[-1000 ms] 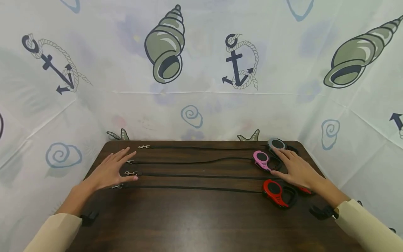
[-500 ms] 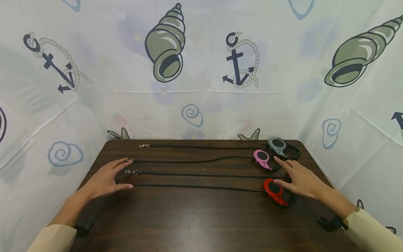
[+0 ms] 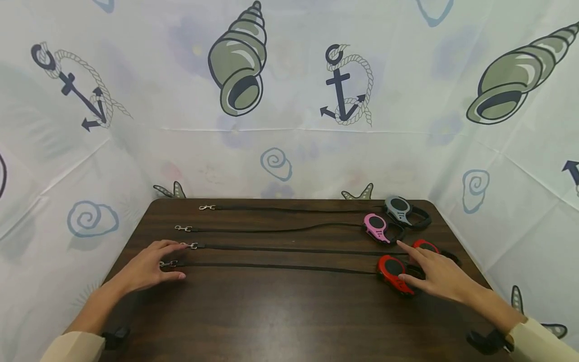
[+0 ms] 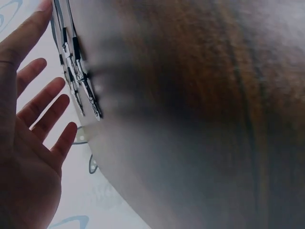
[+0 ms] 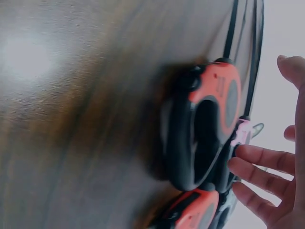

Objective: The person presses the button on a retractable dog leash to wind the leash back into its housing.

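Observation:
Several retractable dog leashes lie in rows, their black straps drawn out to the left. The grey leash (image 3: 399, 207) is farthest back, then the pink leash (image 3: 375, 226). Nearer are a red leash (image 3: 425, 245) at the right and another red leash (image 3: 392, 271) in front. My left hand (image 3: 147, 266), fingers spread and thumb apart, hovers around the metal snap hook (image 3: 169, 264) of the front strap; its fingertips overlap the snap hook (image 3: 192, 246) behind. My right hand (image 3: 441, 276) is spread over the two red leashes, its thumb tip overlapping the front one's casing and hiding part of its handle.
The dark wooden table (image 3: 271, 317) has rounded far corners. A white curtain (image 3: 294, 166) printed with shells and anchors hangs behind it and along both sides. Two more snap hooks lie farther back at the left, among them the pink leash's hook (image 3: 183, 228).
Both hands have moved toward the near side of the table, from the rear leashes to the front ones. The grey and pink leashes are uncovered now; the leashes have stayed in place.

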The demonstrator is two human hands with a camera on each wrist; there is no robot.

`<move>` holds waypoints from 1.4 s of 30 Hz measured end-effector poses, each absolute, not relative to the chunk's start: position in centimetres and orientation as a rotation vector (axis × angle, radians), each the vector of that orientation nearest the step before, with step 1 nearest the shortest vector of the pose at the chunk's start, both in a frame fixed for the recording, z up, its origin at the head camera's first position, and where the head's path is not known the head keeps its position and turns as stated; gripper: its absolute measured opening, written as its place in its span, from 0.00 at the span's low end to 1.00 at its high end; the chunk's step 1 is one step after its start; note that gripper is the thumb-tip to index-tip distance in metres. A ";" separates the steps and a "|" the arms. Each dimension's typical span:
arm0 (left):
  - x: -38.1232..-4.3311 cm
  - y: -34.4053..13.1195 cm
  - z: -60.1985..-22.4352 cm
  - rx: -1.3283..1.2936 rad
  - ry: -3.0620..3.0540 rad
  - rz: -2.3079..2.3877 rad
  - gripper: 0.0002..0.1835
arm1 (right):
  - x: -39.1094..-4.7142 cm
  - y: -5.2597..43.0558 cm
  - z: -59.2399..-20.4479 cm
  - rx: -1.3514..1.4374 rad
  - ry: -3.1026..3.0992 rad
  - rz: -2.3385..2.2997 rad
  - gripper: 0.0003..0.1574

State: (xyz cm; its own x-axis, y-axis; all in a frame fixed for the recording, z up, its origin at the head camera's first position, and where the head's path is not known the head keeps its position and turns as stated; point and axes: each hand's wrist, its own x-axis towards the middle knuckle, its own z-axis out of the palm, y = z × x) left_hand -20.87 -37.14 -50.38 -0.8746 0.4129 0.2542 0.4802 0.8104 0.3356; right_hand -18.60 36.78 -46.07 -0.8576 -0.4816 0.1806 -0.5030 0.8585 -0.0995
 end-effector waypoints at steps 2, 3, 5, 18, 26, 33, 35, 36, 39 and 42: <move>-20.8 -37.3 -50.5 -0.693 -2.836 -0.606 0.42 | -18.4 37.0 -46.4 0.775 -2.877 0.215 0.53; -20.8 -37.3 -50.5 -0.690 -2.836 -0.617 0.42 | -18.3 37.0 -46.6 0.779 -2.873 0.220 0.53; -20.7 -37.3 -50.7 -0.697 -2.830 -0.631 0.41 | -18.1 37.2 -47.0 0.779 -2.872 0.229 0.53; -20.8 -37.4 -51.4 -0.706 -2.832 -0.643 0.35 | -17.6 37.6 -49.6 0.787 -2.855 0.221 0.53; -20.9 -37.5 -51.9 -0.737 -2.758 -0.559 0.31 | -17.6 37.8 -50.9 0.774 -2.826 0.238 0.53; -21.3 -37.7 -52.0 -0.720 -2.760 -0.583 0.26 | -17.5 37.6 -51.5 0.822 -2.765 0.257 0.54; -21.4 -37.8 -52.1 -0.734 -2.738 -0.584 0.24 | -17.5 37.6 -51.6 0.831 -2.749 0.253 0.55; -21.4 -37.9 -52.2 -0.745 -2.721 -0.580 0.23 | -17.5 37.6 -51.6 0.834 -2.741 0.249 0.55; -21.5 -38.0 -52.4 -0.775 -2.678 -0.578 0.19 | -17.5 37.6 -51.8 0.846 -2.718 0.223 0.55; -21.7 -38.0 -52.5 -0.794 -2.656 -0.582 0.16 | -17.5 37.7 -51.9 0.857 -2.706 0.198 0.54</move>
State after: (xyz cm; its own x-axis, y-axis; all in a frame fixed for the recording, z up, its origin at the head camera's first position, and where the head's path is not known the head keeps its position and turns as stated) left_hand -21.69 -38.02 -52.52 -0.7991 0.4509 0.3977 0.5759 0.7640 0.2909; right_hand -17.54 37.68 -51.91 -0.7787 -0.5402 0.3190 -0.5809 0.8129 -0.0415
